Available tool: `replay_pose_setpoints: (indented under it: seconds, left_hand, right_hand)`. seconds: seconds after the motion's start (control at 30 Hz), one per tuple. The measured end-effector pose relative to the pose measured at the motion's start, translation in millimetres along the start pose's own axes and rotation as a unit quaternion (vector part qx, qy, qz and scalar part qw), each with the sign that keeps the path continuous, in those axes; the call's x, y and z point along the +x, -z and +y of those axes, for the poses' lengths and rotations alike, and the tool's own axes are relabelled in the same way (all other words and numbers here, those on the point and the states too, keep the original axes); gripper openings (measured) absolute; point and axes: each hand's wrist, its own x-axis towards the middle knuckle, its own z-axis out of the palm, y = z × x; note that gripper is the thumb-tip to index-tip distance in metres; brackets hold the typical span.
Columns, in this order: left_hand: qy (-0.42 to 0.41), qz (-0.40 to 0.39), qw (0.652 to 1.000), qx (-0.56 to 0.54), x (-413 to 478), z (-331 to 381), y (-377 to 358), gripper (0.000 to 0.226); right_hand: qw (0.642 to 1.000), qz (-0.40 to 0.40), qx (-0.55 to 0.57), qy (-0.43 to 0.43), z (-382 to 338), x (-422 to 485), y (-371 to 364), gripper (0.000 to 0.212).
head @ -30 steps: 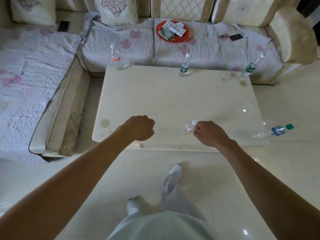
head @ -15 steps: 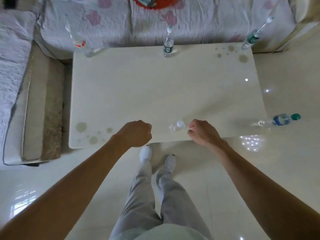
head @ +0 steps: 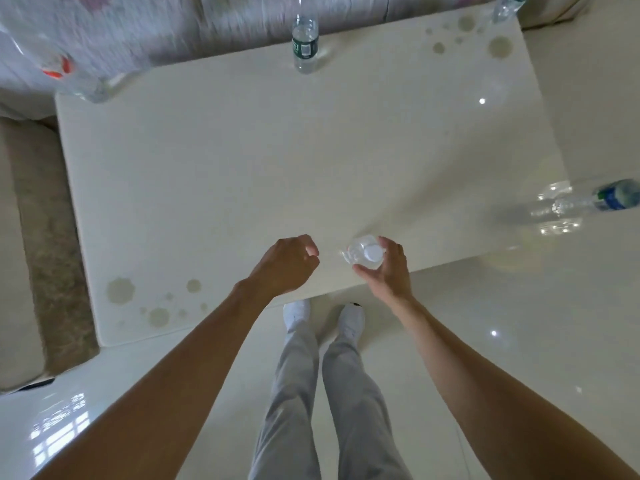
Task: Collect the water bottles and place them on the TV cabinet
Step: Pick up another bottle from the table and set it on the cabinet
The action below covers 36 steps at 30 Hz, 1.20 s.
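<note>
While the left hand [head: 284, 268] curls on nothing, fingers [head: 390, 244] of the right hand [head: 388, 275] wrap a clear white-capped bottle [head: 363, 254] at the counter [head: 277, 168] edge, contents unclear.

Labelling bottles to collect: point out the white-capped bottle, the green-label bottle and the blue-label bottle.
white-capped bottle [head: 372, 251], head view, on its cap.
green-label bottle [head: 304, 48], head view, on its label.
blue-label bottle [head: 613, 198], head view, on its label.

Likely home living room, sofa [head: 104, 32], coffee table [head: 277, 161]
</note>
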Motion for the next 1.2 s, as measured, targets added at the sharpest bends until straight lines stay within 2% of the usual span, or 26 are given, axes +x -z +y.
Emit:
replay_pose_setpoints:
  seconds: [0.2,0.4,0.63,0.83,0.93,1.2]
  left_hand:
    - [0.012,-0.022,1.000,-0.017,13.6,-16.7,-17.4,0.020]
    - [0.047,-0.008,0.990,-0.136,7.8,-30.3,-2.6,0.022]
    - [0.063,0.004,0.973,-0.222,-17.1,-0.4,29.8,0.020]
    - [0.069,0.020,0.940,-0.334,-38.3,46.4,49.4,0.018]
    - [0.060,0.022,0.931,-0.361,-46.0,74.1,47.3,0.016]
    - [0.021,-0.065,0.906,-0.418,-76.4,135.7,22.4,0.019]
  right_hand:
    - [0.997,0.063,0.031,0.020,21.5,6.0,-28.1,0.077]
    - [0.990,0.123,0.064,0.003,3.3,11.9,-26.5,0.065]
    - [0.989,0.104,0.076,0.069,-48.6,-25.9,35.2,0.069]
    - [0.983,0.127,0.058,0.115,-99.2,-88.4,104.8,0.076]
    - [0.977,0.149,0.040,0.145,-115.5,-118.7,130.5,0.073]
    - [0.969,0.218,0.079,0.089,-128.5,-178.2,174.5,0.074]
